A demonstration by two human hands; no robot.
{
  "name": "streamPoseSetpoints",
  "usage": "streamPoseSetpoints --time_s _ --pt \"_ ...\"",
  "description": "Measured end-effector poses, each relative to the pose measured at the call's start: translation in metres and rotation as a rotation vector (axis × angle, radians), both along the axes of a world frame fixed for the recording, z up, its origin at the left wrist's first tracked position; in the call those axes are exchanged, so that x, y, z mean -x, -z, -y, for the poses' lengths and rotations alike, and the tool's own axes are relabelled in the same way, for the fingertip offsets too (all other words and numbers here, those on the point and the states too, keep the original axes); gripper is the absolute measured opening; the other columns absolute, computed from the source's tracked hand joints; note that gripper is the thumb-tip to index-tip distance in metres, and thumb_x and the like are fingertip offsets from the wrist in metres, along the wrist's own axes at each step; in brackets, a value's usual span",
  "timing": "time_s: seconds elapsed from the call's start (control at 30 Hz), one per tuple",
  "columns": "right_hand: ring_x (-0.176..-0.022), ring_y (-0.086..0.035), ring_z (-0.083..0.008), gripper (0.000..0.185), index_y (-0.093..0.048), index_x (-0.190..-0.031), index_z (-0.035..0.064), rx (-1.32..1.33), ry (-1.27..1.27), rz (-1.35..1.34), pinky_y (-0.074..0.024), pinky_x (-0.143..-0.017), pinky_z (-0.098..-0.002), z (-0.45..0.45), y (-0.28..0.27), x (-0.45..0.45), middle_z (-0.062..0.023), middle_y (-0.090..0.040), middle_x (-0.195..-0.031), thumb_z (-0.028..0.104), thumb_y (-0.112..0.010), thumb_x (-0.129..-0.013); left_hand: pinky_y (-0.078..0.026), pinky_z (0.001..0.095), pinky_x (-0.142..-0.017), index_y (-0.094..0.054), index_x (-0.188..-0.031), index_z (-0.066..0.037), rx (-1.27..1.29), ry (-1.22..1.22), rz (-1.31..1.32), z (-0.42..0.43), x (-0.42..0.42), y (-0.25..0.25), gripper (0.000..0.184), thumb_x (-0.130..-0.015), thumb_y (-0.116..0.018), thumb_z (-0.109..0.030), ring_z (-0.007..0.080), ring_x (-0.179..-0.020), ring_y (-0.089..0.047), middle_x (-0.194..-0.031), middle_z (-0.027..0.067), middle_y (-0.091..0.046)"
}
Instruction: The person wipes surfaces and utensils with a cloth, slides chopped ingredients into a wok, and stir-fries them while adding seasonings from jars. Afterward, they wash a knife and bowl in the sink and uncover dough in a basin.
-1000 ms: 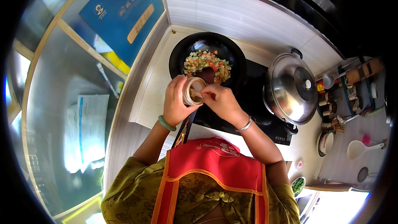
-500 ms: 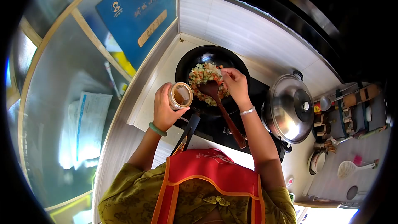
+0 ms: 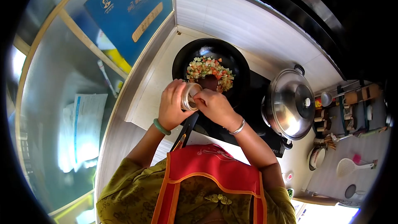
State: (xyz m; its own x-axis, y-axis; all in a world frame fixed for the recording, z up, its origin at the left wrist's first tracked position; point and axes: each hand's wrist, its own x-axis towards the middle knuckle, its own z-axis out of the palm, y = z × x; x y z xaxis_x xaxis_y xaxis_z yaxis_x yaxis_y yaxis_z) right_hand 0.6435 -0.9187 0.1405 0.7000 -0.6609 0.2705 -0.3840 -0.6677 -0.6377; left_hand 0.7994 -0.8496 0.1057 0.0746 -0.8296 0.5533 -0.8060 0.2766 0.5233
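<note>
My left hand [image 3: 170, 104] is wrapped around a small clear jar [image 3: 189, 95], tilted toward the right. Earlier, brown contents showed inside it. At the jar's mouth are the pinched fingers of my right hand [image 3: 217, 108]; whatever they grip is too small to make out. Both hands are over the near edge of a black wok [image 3: 239, 64]. Diced vegetables [image 3: 204, 67], orange, pale and green, lie in the wok. The dark brown head of a spatula [image 3: 208, 82] rests among them, its handle hidden behind my right hand.
A lidded steel pot [image 3: 289, 103] stands right of the wok on the black stove [image 3: 259, 85]. The wok's handle [image 3: 188, 130] points toward me. Utensils such as a ladle [image 3: 326, 98] and a white skimmer [image 3: 346, 167] are at the right. A glass partition [image 3: 54, 79] borders the left.
My right hand has come from above the vegetables back to the jar's mouth. My left hand has shifted slightly right, tilting the jar toward it.
</note>
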Motion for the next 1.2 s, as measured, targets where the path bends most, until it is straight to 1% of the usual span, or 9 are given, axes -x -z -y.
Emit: streamPoseSetpoints --time_s 0.07,0.2,0.33,0.4,0.47,0.6,0.8,1.03,1.2 --pt "-0.062 -0.058 -0.0229 0.010 -0.062 -0.084 0.0019 -0.052 -0.014 0.025 -0.0464 -0.059 -0.0295 -0.001 0.006 -0.001 -0.0126 -0.060 -0.074 0.003 -0.061 -0.074 -0.033 0.0442 -0.094 -0.037 -0.122 -0.002 -0.028 0.023 0.073 0.000 0.005 -0.001 0.081 -0.055 -0.079 -0.021 0.0359 -0.115 -0.040 -0.120 0.0176 -0.042" --pt "-0.061 -0.058 -0.0173 0.010 -0.062 -0.087 0.0017 -0.250 0.022 0.174 -0.0453 -0.057 -0.0277 -0.002 0.020 0.004 -0.0088 -0.060 -0.072 0.004 -0.060 -0.078 -0.034 0.0435 -0.095 -0.035 -0.124 -0.002 -0.031 0.044 0.020 0.000 0.004 0.004 0.086 -0.054 -0.081 -0.019 0.0360 -0.113 -0.040 -0.121 0.0178 -0.041" --pt "-0.060 -0.060 -0.0165 0.011 -0.062 -0.089 0.0014 -0.404 0.074 0.299 -0.0461 -0.055 -0.0280 0.003 0.023 0.012 -0.0090 -0.061 -0.070 0.007 -0.059 -0.080 -0.034 0.0423 -0.095 -0.033 -0.125 -0.002 -0.050 -0.032 -0.054 0.000 -0.006 0.008 0.088 -0.053 -0.082 -0.017 0.0359 -0.113 -0.040 -0.122 0.0178 -0.041" --pt "-0.055 -0.052 -0.0060 0.009 -0.063 -0.089 0.0016 -0.640 0.202 0.347 -0.0417 -0.050 -0.0208 0.007 0.021 0.019 -0.0012 -0.057 -0.066 0.007 -0.059 -0.082 -0.034 0.0415 -0.095 -0.033 -0.125 -0.001 -0.073 -0.117 -0.079 -0.001 -0.015 0.009 0.089 -0.052 -0.082 -0.015 0.0360 -0.112 -0.040 -0.122 0.0181 -0.040" --pt "-0.052 -0.048 -0.0036 0.011 -0.062 -0.091 0.0012 -0.724 0.251 0.453 -0.0394 -0.048 -0.0183 0.017 0.019 0.022 0.0018 -0.054 -0.064 0.007 -0.058 -0.083 -0.035 0.0415 -0.094 -0.033 -0.125 -0.001 -0.080 -0.148 -0.077 -0.003 -0.023 0.008 0.089 -0.053 -0.082 -0.014 0.0360 -0.111 -0.040 -0.121 0.0185 -0.040" --pt "-0.051 -0.048 -0.0038 0.012 -0.062 -0.092 0.0013 -0.648 0.296 0.489 -0.0393 -0.047 -0.0183 0.049 0.028 0.021 0.0017 -0.054 -0.063 0.009 -0.057 -0.084 -0.035 0.0412 -0.094 -0.033 -0.126 -0.001 -0.094 -0.215 -0.091 -0.010 -0.032 0.011 0.089 -0.052 -0.082 -0.013 0.0355 -0.111 -0.041 -0.119 0.0186 -0.042" --pt "-0.051 -0.050 -0.0056 0.013 -0.063 -0.089 -0.0006 -0.493 0.381 0.350 -0.0411 -0.047 -0.0208 0.081 0.056 0.011 -0.0010 -0.055 -0.061 0.009 -0.057 -0.083 -0.035 0.0410 -0.094 -0.033 -0.126 -0.001 -0.110 -0.229 -0.102 -0.015 -0.033 0.007 0.090 -0.053 -0.082 -0.013 0.0354 -0.111 -0.041 -0.120 0.0190 -0.041" --pt "-0.054 -0.053 -0.0078 0.013 -0.063 -0.089 0.0003 -0.507 0.389 0.327 -0.0431 -0.050 -0.0227 0.084 0.073 0.013 -0.0030 -0.057 -0.062 0.010 -0.058 -0.081 -0.035 0.0409 -0.094 -0.032 -0.126 0.000 -0.098 -0.218 -0.100 -0.014 -0.031 0.007 0.090 -0.053 -0.082 -0.014 0.0355 -0.111 -0.041 -0.120 0.0192 -0.041" --pt "-0.055 -0.055 -0.0097 0.013 -0.063 -0.087 -0.0013 -0.319 0.372 0.235 -0.0433 -0.050 -0.0239 0.082 0.077 0.009 -0.0053 -0.060 -0.065 0.009 -0.058 -0.080 -0.034 0.0408 -0.094 -0.033 -0.126 0.000 -0.111 -0.197 -0.105 -0.015 -0.027 0.006 0.089 -0.054 -0.082 -0.015 0.0354 -0.111 -0.041 -0.120 0.0191 -0.041"
